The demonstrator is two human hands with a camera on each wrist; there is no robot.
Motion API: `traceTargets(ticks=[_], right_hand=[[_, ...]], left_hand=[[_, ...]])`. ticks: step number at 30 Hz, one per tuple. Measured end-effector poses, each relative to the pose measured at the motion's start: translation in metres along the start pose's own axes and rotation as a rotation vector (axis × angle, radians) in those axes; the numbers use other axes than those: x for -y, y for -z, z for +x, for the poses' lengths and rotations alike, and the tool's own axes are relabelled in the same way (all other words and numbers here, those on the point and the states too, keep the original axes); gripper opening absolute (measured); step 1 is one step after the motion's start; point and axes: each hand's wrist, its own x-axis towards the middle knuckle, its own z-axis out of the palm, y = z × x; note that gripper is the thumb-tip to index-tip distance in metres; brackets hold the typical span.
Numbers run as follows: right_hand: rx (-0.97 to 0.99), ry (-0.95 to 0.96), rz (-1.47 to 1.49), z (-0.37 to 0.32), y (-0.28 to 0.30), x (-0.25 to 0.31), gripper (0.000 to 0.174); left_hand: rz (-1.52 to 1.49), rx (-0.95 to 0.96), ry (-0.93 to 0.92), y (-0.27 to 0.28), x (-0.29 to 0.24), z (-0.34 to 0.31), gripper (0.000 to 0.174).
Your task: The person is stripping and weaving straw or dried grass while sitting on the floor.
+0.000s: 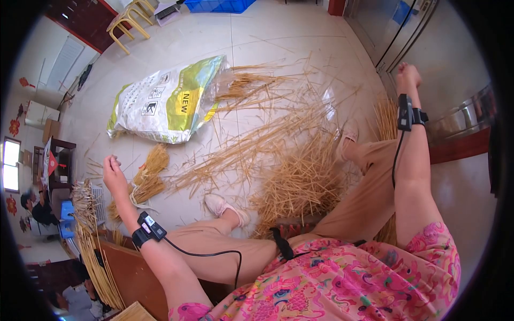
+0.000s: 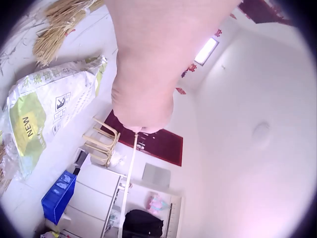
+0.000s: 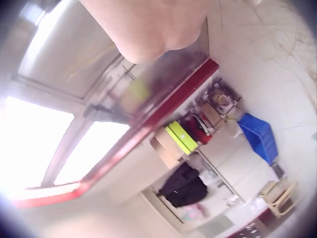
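Note:
Raised at the left, my left hand (image 1: pixel 114 174) has its fingers curled, with nothing showing in its grasp in the head view. The nearest thing below it is a straw bundle tied with a pale band (image 1: pixel 147 174). A thin pale rod (image 2: pixel 130 171) meets the edge of this hand in the left wrist view. My right hand (image 1: pixel 409 76) is held up at the far right, fingers folded in, beside a metallic door (image 1: pixel 460 59). Between my feet lies a loose heap of straw (image 1: pixel 302 184). Its palm side is hidden in the right wrist view.
A white and green sack (image 1: pixel 155 101) lies on the floor, straw (image 1: pixel 246 83) sticking out of its open end. Loose stalks (image 1: pixel 230 152) spread across the tiles. Farther off are a stool (image 1: pixel 128 27) and a blue crate (image 1: pixel 219 4). Another person (image 1: pixel 40 208) sits at the left.

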Motion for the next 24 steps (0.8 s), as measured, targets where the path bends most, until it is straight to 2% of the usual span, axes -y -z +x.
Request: traceTargets(ticks=[1, 2, 4, 6, 7, 8, 9, 12, 14, 16, 18, 19, 22, 23, 24], right_hand=[[0.218, -0.005, -0.130, -0.020, 0.002, -0.008, 0.014], [0.548, -0.001, -0.305, -0.044, 0.005, -0.015, 0.013], [1.136, 0.075, -0.718, -0.083, 0.007, -0.041, 0.013], [1.600, 0.049, -1.147, -0.165, 0.025, -0.047, 0.014], [1.912, 0.012, -1.453, -0.186, 0.031, -0.055, 0.017], [2.082, 0.015, -1.832, -0.229, 0.036, -0.037, 0.024], [2.333, 0.065, -1.852, -0.231, 0.052, -0.053, 0.028], [2.281, 0.590, -1.520, -0.239, 0.070, -0.084, 0.030], [2.052, 0.388, -1.367, -0.269, 0.043, -0.066, 0.035], [1.891, -0.094, -0.955, -0.277, 0.029, -0.060, 0.036], [1.815, -0.218, -0.649, -0.283, 0.020, -0.046, 0.036], [1.770, -0.267, -0.498, -0.282, 0.016, -0.041, 0.035], [1.524, -0.427, -0.231, -0.275, 0.008, -0.034, 0.029], [1.491, -0.346, -0.248, -0.270, 0.007, -0.033, 0.019], [1.445, -0.315, -0.227, -0.265, 0.006, -0.034, 0.018]], left_hand=[[-0.017, -0.019, 0.061, 0.001, 0.000, 0.000, 0.024], [-0.082, -0.007, 0.110, 0.000, -0.010, 0.001, 0.025], [-0.206, 0.013, 0.211, -0.006, -0.055, 0.000, 0.026], [-0.450, 0.019, 0.216, -0.021, -0.104, -0.008, 0.025], [-0.520, 0.106, 0.200, -0.027, -0.123, -0.012, 0.024], [-0.591, 0.193, 0.181, -0.033, -0.140, -0.016, 0.023], [-0.675, 0.259, 0.164, -0.042, -0.154, -0.023, 0.021], [-0.896, 0.495, 0.161, -0.064, -0.198, -0.049, 0.018], [-0.929, 0.628, 0.093, -0.075, -0.217, -0.071, 0.016], [-0.894, 0.708, -0.005, -0.080, -0.229, -0.086, 0.015], [-0.784, 0.731, -0.130, -0.078, -0.240, -0.095, 0.014], [-0.722, 0.671, -0.203, -0.080, -0.242, -0.097, 0.013], [-0.649, 0.625, -0.215, -0.086, -0.234, -0.094, 0.013], [-0.576, 0.602, -0.252, -0.087, -0.229, -0.091, 0.011], [-0.510, 0.575, -0.329, -0.089, -0.220, -0.086, 0.010]])
